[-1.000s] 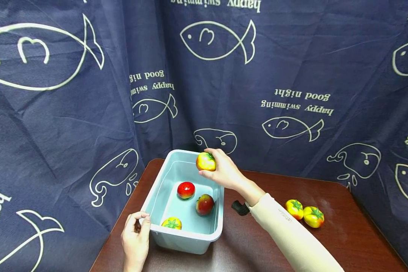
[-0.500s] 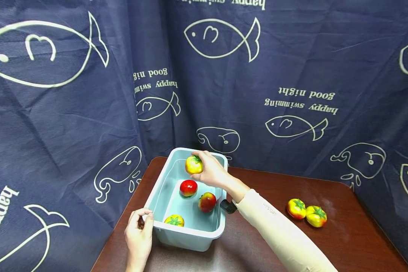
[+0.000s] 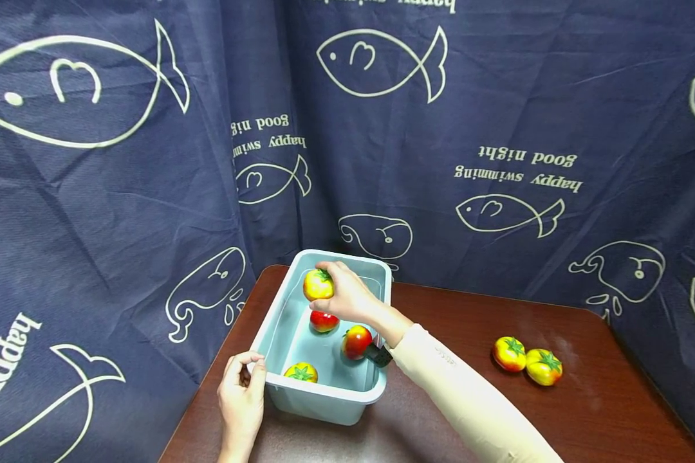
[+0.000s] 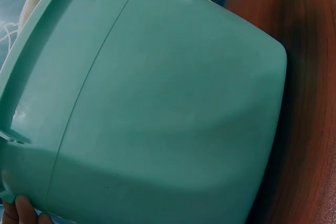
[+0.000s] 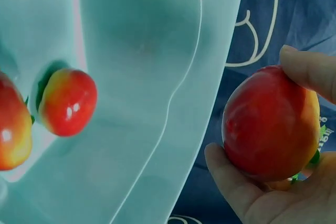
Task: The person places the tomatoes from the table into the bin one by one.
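My right hand [image 3: 349, 296] grips a yellow-and-red tomato [image 3: 317, 285] with a green leafy top, over the far part of a light blue plastic bin [image 3: 324, 390]. Thumb and fingers lie on opposite sides of this tomato [image 5: 268, 129] in the right wrist view. At the bin's near left corner, my left hand [image 3: 241, 399] holds the rim; its fingertips [image 4: 25, 211] show at the lower left of the left wrist view. Inside the bin lie a red tomato [image 3: 324, 321], a red-yellow tomato [image 3: 357, 342] and a yellow tomato [image 3: 302, 372], the last partly hidden by the near rim.
Two more yellow-red tomatoes [image 3: 527, 361] sit side by side on the right of the brown wooden table [image 3: 440, 321]. A dark blue curtain [image 3: 394, 154] with white fish drawings hangs behind and along the sides. A black wrist device [image 3: 379, 355] overlaps the bin's right rim.
My right hand has carried the tomato left and slightly down, from above the bin's far right side to over its far left part. My left hand stays on the rim.
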Available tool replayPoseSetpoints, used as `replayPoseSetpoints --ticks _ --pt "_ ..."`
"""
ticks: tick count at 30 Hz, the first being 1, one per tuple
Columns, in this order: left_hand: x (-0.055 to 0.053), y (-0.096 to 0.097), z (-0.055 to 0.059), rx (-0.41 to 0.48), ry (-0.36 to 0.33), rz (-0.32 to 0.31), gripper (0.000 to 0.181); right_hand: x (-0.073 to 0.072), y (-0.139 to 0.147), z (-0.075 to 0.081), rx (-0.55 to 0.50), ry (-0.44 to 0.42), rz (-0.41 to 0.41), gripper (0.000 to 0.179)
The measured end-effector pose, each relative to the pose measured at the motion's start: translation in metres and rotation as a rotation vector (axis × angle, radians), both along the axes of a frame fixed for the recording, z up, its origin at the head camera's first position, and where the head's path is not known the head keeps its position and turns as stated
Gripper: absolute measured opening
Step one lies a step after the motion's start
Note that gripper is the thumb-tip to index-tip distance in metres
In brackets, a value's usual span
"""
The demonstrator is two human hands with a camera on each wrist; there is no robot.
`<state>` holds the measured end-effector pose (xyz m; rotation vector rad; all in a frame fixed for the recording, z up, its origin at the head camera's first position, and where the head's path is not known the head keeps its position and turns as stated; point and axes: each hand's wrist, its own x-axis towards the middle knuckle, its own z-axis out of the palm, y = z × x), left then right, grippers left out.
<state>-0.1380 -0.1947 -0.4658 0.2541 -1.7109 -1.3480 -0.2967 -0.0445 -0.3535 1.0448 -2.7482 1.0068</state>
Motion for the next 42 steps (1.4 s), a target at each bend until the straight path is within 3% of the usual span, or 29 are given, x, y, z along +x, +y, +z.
replayPoseSetpoints --ticks 6,13,24,30,37,39,42 --pt "0.008 0.006 0.017 -0.015 0.037 -0.022 0.012 0.001 -0.009 -0.005 0.020 -0.008 0.010 0.072" --pt "-0.005 -0.007 -0.013 0.012 0.007 -0.027 0.014 0.004 -0.020 -0.012 0.081 -0.017 0.021 0.073" --pt "-0.007 -0.007 -0.012 -0.029 0.006 0.005 0.016 0.011 -0.035 -0.028 0.150 -0.052 0.030 0.082" --pt "-0.005 -0.007 -0.013 -0.015 0.002 -0.009 0.016 0.013 -0.039 -0.033 0.191 -0.065 0.062 0.080" --pt "0.005 0.002 0.011 -0.029 0.017 -0.007 0.014 0.015 -0.038 -0.032 0.203 -0.057 0.088 0.079" --pt "0.005 0.002 0.011 -0.029 0.016 -0.006 0.014 0.016 -0.038 -0.032 0.197 -0.053 0.093 0.078" --pt "0.001 -0.002 0.001 -0.015 0.011 -0.011 0.015 0.016 -0.036 -0.032 0.191 -0.046 0.102 0.076"
